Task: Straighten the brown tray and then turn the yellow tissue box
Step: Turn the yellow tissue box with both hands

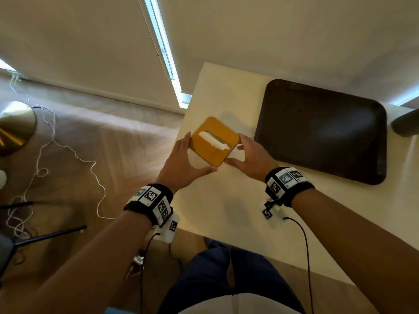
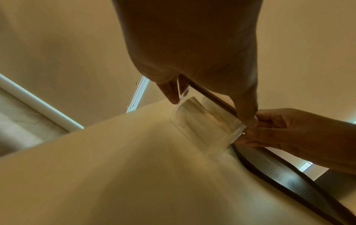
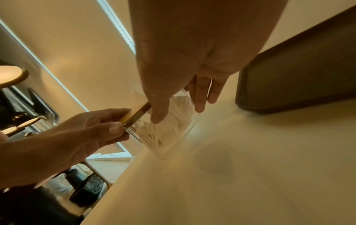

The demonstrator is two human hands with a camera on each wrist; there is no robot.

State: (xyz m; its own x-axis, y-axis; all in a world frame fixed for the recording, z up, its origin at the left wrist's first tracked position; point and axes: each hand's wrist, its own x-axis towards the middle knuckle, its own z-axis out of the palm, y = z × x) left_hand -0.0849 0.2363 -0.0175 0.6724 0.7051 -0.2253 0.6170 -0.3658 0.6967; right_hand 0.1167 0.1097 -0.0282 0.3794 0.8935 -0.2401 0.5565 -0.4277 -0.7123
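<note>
The yellow tissue box (image 1: 215,141) has a yellow lid, a clear body and a white tissue poking out of its slot. It stands cornerwise on the cream table (image 1: 226,211) near the table's left edge. My left hand (image 1: 183,159) grips its left corner, fingers on the far side and thumb along the near edge. My right hand (image 1: 249,155) grips the right corner. In the left wrist view my left hand (image 2: 210,105) clasps the clear box (image 2: 202,126). In the right wrist view my right hand (image 3: 179,111) holds the box (image 3: 169,134). The brown tray (image 1: 322,132) lies to the right, untouched.
A dark rounded object (image 1: 405,123) sits at the table's right edge beside the tray. On the wooden floor to the left are a gold lamp base (image 1: 13,128), a loose white cord (image 1: 68,150) and black chair legs (image 1: 45,236). My legs are below the table's near edge.
</note>
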